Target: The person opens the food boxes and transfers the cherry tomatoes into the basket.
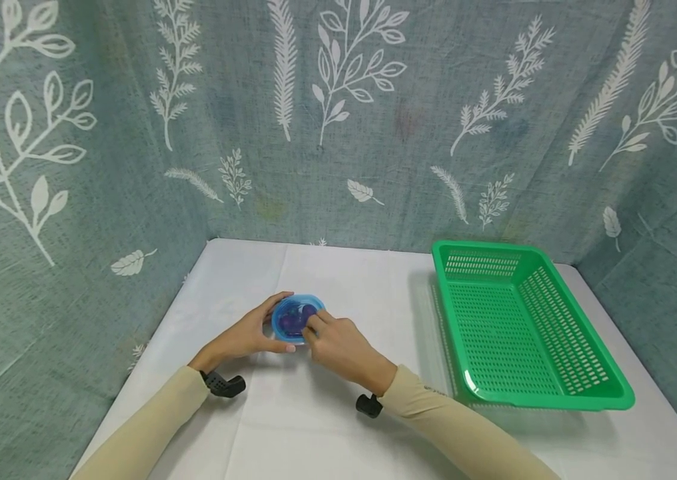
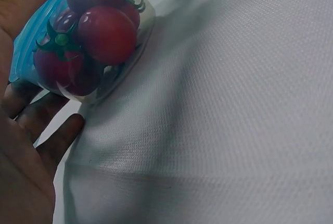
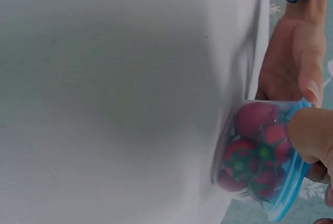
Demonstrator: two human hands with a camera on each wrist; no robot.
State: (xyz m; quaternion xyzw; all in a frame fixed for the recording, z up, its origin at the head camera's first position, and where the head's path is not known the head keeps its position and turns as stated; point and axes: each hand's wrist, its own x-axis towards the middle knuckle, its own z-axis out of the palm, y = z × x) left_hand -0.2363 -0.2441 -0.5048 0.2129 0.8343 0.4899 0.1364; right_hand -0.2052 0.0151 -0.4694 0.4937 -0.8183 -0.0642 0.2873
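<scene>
A small clear plastic container (image 3: 255,151) with a see-through blue lid (image 1: 294,305) stands on the white-covered table. Red tomatoes (image 2: 108,35) with green stems fill it, looking purple through the lid in the head view. My left hand (image 1: 248,335) holds the container from the left, thumb at the near side and fingers around the far side. On the opposite side my right hand (image 1: 341,350) has its fingers curled at the lid's right edge and pinches it. The lid looks seated on the container. My right fingertips are partly hidden in the head view.
A green plastic basket (image 1: 449,320) with slotted walls stands on the table (image 1: 338,433) to the right of my hands. Grey-green leaf-patterned cloth (image 1: 338,167) hangs behind and along both sides. Each wrist carries a small black camera (image 1: 224,385).
</scene>
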